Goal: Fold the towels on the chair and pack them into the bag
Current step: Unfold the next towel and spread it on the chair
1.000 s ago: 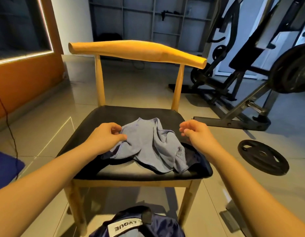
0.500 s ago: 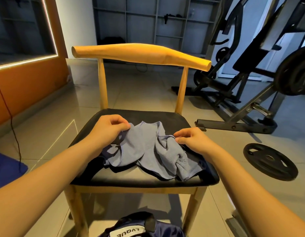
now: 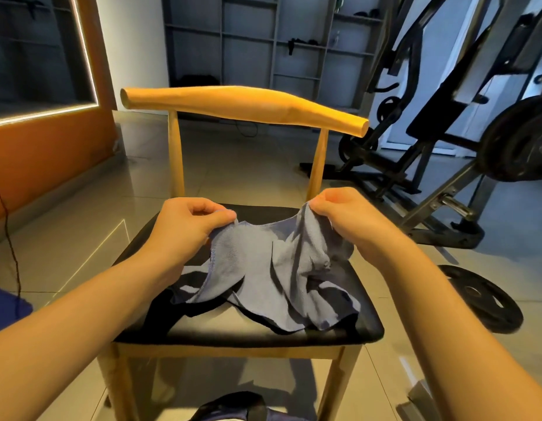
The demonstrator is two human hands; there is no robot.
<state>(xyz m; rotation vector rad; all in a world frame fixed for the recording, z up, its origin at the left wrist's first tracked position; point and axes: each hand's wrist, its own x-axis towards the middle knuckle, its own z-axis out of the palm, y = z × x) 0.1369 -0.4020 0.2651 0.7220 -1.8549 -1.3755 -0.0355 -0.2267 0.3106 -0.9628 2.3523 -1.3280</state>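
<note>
A crumpled grey-blue towel [image 3: 263,265] hangs between my hands above the black seat of a wooden chair [image 3: 221,326]. My left hand [image 3: 184,229] pinches its left top corner. The right top corner is pinched by my right hand [image 3: 345,217]. The towel's lower part still lies bunched on the seat. A darker cloth [image 3: 333,299] shows under it at the right; I cannot tell if it is a second towel. The dark blue bag [image 3: 242,410] sits on the floor under the chair's front edge, mostly cut off by the frame.
A black weight plate [image 3: 479,299] lies on the tiled floor right of the chair. A weight machine [image 3: 446,147] stands behind it. An orange wall [image 3: 45,159] and a cable run along the left. A blue mat [image 3: 5,308] shows at the left edge.
Both hands have taken hold of the towel's top corners and lifted them up and apart, spreading the cloth. The view has tilted up, so less of the bag shows.
</note>
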